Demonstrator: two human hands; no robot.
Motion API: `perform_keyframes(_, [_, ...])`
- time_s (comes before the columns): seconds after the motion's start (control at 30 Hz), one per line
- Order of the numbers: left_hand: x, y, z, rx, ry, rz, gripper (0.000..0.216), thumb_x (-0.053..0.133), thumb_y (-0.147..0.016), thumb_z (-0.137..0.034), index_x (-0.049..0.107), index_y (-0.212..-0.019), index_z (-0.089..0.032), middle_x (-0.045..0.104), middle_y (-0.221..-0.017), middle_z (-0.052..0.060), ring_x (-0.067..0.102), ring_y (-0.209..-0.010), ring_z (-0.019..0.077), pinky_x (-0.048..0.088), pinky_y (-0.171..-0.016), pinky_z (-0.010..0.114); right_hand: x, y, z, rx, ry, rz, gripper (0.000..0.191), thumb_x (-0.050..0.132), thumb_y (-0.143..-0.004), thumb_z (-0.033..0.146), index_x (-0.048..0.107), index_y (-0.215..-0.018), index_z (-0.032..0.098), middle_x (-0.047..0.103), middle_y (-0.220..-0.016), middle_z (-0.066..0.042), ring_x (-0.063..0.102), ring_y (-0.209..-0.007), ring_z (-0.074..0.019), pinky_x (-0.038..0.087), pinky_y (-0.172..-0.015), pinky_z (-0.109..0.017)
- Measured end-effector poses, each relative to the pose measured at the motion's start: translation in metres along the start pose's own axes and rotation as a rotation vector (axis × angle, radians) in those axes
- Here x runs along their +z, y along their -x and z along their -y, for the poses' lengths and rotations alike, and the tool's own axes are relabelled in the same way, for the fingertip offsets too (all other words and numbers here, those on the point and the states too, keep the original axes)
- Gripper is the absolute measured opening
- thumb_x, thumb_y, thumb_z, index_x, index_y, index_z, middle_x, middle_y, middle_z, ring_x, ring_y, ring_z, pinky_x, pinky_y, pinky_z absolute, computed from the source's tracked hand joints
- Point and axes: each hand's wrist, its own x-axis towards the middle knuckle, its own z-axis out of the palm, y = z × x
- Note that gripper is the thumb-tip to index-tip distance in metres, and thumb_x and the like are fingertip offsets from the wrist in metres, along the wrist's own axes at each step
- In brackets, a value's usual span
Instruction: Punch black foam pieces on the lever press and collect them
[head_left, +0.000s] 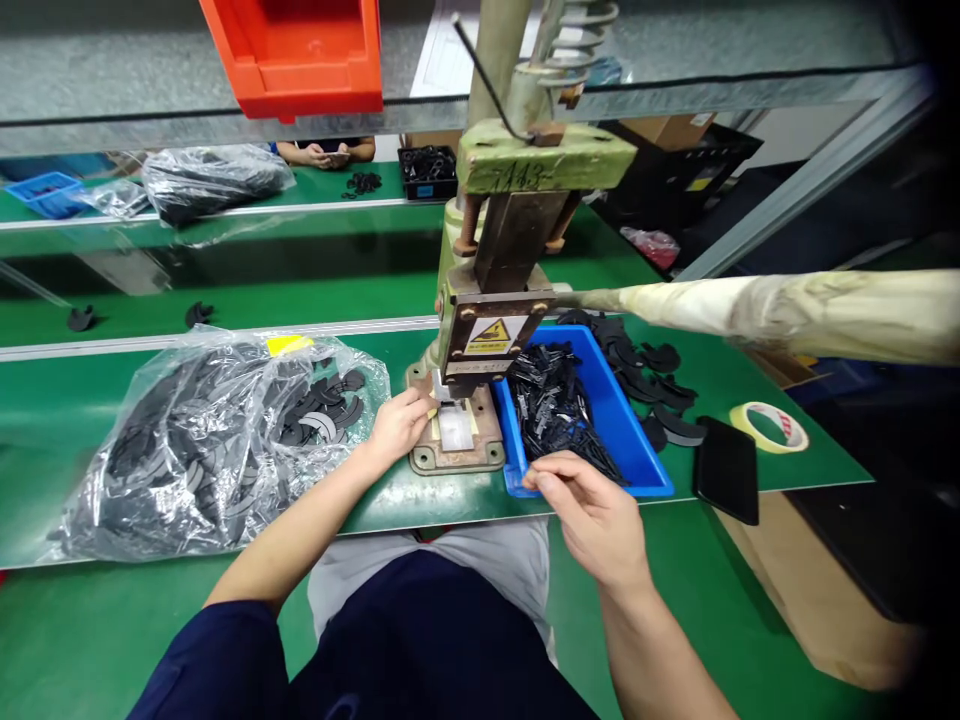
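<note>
A hand press (pixel 495 340) with a warning label stands on the green bench. Its base (pixel 491 440) carries a pale metal plate (pixel 456 428) under the ram. My left hand (pixel 401 425) rests at the left side of this base, fingertips pressed together near the plate; whatever they hold is hidden. Over the front corner of a blue bin (pixel 634 440) is my right hand (pixel 592 505), thumb and forefinger pinched; anything between them is too small to make out. Thin black plastic parts (pixel 551 400) fill the bin.
Left of the press lies a clear bag (pixel 217 450) of dark curved pieces. More curved pieces (pixel 660 385), a tape roll (pixel 769 428) and a black phone-like slab (pixel 726 470) are at right. The press lever (pixel 750 305) extends rightward. Another person's hands (pixel 326 155) show across the bench.
</note>
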Motion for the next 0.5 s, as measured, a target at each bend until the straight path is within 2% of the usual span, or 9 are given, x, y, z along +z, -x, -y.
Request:
perform_keyframes(0.13, [-0.002, -0.003, 0.001, 0.032, -0.059, 0.092, 0.031, 0.045, -0.097, -0.020, 0.073, -0.110, -0.020, 0.064, -0.101, 0.009, 0.064, -0.096, 0.0196, 0.054, -0.083, 0.028, -0.015, -0.022, 0.011, -0.077, -0.007, -0.186, 0.012, 0.067, -0.088, 0.029, 0.072, -0.097, 0.023, 0.070, -0.087, -0.003, 0.068, -0.074, -0.0143, 0.059, -0.068, -0.029])
perform_keyframes(0.2, [-0.002, -0.004, 0.000, 0.036, -0.071, 0.112, 0.035, 0.045, -0.093, -0.015, 0.072, -0.114, -0.021, 0.061, -0.107, 0.009, 0.062, -0.101, 0.0200, 0.053, -0.085, 0.028, -0.019, -0.040, 0.028, -0.205, -0.053, -0.315, 0.023, 0.069, -0.087, 0.029, 0.070, -0.109, 0.025, 0.070, -0.101, -0.005, 0.069, -0.089, -0.0170, 0.061, -0.077, -0.033])
perform_keyframes(0.27, [-0.002, -0.005, -0.001, 0.033, -0.070, 0.114, 0.040, 0.046, -0.089, -0.011, 0.072, -0.117, -0.023, 0.059, -0.111, 0.008, 0.061, -0.103, 0.0198, 0.053, -0.087, 0.028, -0.019, -0.060, 0.055, -0.417, -0.139, -0.383, 0.040, 0.074, -0.082, 0.031, 0.066, -0.121, 0.029, 0.067, -0.119, -0.007, 0.065, -0.114, -0.0226, 0.059, -0.093, -0.040])
perform_keyframes(0.37, [0.000, -0.004, -0.001, 0.023, -0.048, 0.106, 0.043, 0.047, -0.086, -0.009, 0.072, -0.117, -0.024, 0.057, -0.111, 0.008, 0.059, -0.103, 0.0192, 0.052, -0.088, 0.028, -0.016, -0.088, 0.102, -0.655, -0.235, -0.315, 0.057, 0.081, -0.074, 0.047, 0.063, -0.127, 0.034, 0.057, -0.138, -0.004, 0.048, -0.139, -0.0282, 0.042, -0.117, -0.049])
perform_keyframes(0.4, [0.000, -0.004, -0.001, 0.020, -0.042, 0.105, 0.044, 0.047, -0.085, -0.009, 0.072, -0.118, -0.023, 0.057, -0.111, 0.008, 0.059, -0.103, 0.0192, 0.052, -0.089, 0.028, -0.015, -0.095, 0.116, -0.685, -0.238, -0.293, 0.063, 0.079, -0.073, 0.056, 0.062, -0.130, 0.033, 0.056, -0.138, -0.004, 0.048, -0.138, -0.0296, 0.037, -0.119, -0.050])
perform_keyframes(0.43, [0.000, -0.003, -0.001, 0.016, -0.037, 0.103, 0.044, 0.047, -0.085, -0.009, 0.072, -0.118, -0.023, 0.057, -0.112, 0.008, 0.059, -0.104, 0.0192, 0.052, -0.090, 0.028, -0.015, -0.100, 0.126, -0.722, -0.233, -0.273, 0.063, 0.074, -0.075, 0.062, 0.063, -0.128, 0.032, 0.057, -0.131, -0.004, 0.052, -0.132, -0.0298, 0.039, -0.117, -0.051])
perform_keyframes(0.5, [0.001, -0.002, -0.001, 0.010, -0.031, 0.101, 0.044, 0.047, -0.085, -0.009, 0.072, -0.118, -0.023, 0.057, -0.112, 0.008, 0.058, -0.106, 0.0194, 0.052, -0.091, 0.028, -0.017, -0.103, 0.135, -0.734, -0.118, -0.198, 0.055, 0.055, -0.085, 0.068, 0.061, -0.126, 0.032, 0.053, -0.111, -0.003, 0.058, -0.119, -0.0250, 0.042, -0.111, -0.049])
